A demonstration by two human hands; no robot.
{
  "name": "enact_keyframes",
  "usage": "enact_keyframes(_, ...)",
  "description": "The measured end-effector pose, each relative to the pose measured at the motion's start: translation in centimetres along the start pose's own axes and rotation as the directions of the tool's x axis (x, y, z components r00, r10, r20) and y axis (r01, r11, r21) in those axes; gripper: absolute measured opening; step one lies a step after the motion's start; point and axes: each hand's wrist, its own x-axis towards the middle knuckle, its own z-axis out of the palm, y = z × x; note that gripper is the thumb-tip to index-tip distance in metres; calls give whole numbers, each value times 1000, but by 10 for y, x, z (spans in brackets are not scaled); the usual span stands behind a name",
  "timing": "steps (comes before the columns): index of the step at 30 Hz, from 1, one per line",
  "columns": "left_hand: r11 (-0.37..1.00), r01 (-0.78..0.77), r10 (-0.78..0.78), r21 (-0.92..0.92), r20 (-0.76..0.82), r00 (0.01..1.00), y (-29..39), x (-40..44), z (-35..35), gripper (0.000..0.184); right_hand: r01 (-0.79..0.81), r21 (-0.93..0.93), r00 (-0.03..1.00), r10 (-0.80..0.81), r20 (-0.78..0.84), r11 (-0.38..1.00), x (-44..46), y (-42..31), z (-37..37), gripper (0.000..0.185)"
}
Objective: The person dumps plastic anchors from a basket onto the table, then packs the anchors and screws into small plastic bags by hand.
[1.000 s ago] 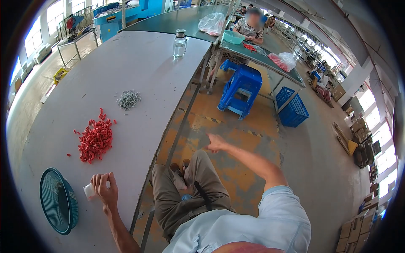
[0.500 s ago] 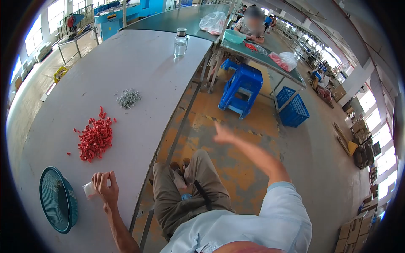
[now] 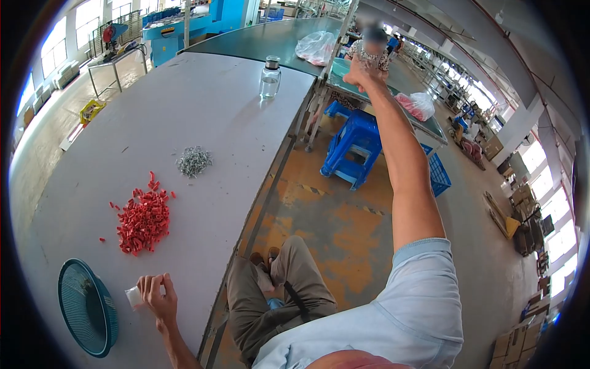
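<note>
My left hand rests on the pale table with its fingers curled, closed on a small clear plastic bag that has a bit of red in it. Left of it stands a teal plastic basket. Farther up the table lie a pile of small red plastic pieces and a smaller heap of grey metal bits. My right hand is stretched far forward at the end of a straight arm, a finger extended and nothing visible in it. It overlaps the view of a seated person and a green bowl.
A glass water bottle stands near the table's far right corner. Beyond is a green-topped table with plastic bags. Blue stools and a blue crate stand on the floor at right.
My right hand has risen from above the floor and reached forward toward the far bench, the arm straightening. The left hand keeps the bag in place; the view has tilted up slightly.
</note>
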Motion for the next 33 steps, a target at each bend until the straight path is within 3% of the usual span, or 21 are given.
enact_keyframes(5,1000,-8,8,-9,15,1000,6,2,-6,18,14,-47,999,-11,53,999,-30,-6,-16,77)
enact_keyframes(8,1000,-22,22,-9,-1,1000,4,1,-5,18,32,-34,999,-32,8,999,-21,0,-1,77)
enact_keyframes(10,1000,-25,25,-2,-3,1000,4,0,-4,18,58,-130,989,-75,-130,990,-15,5,10,64)
enact_keyframes(16,999,-37,37,-3,-7,999,5,0,-6,18,66,-162,993,-81,-87,985,-32,6,7,69)
enact_keyframes(20,999,-42,42,1,-14,999,6,0,-5,17,116,-296,928,-210,-309,948,-35,19,43,71)
enact_keyframes(21,999,-43,43,1,-11,999,6,-1,-6,17,119,-148,988,-131,-80,982,-36,17,41,64)
enact_keyframes(22,999,-39,40,2,-10,999,6,-1,-6,17,117,-147,988,-130,-78,982,-42,15,47,64)
enact_keyframes(24,999,-37,37,3,-5,999,7,-1,-6,17,242,-145,969,-230,96,959,-67,15,74,53)
enact_keyframes(25,999,-43,43,-5,-10,999,8,0,-6,17,266,-53,945,-249,212,963,-87,13,87,49)
enact_keyframes(26,999,-47,46,-13,-11,999,10,1,-7,17,277,40,905,-275,325,960,-109,15,104,45)
enact_keyframes(27,995,-93,93,-23,-25,995,14,5,-7,17,430,-33,887,-416,203,902,-125,20,148,44)
enact_keyframes(29,989,-143,141,-40,-55,989,16,10,-7,18,475,163,828,-502,251,865,-168,34,245,48)
enact_keyframes(30,989,-138,135,-43,-71,988,15,10,-4,19,600,229,743,-640,195,766,-203,41,292,49)
enact_keyframes(31,986,-162,157,-35,-108,982,14,9,-1,20,504,253,676,-559,481,826,-236,36,326,55)
enact_keyframes(32,993,-117,115,-31,-78,990,19,10,-5,19,579,328,526,-650,549,746,-267,47,381,61)
enact_keyframes(33,995,-105,105,5,-56,993,21,9,-10,19,641,320,534,-705,467,698,-304,79,484,67)
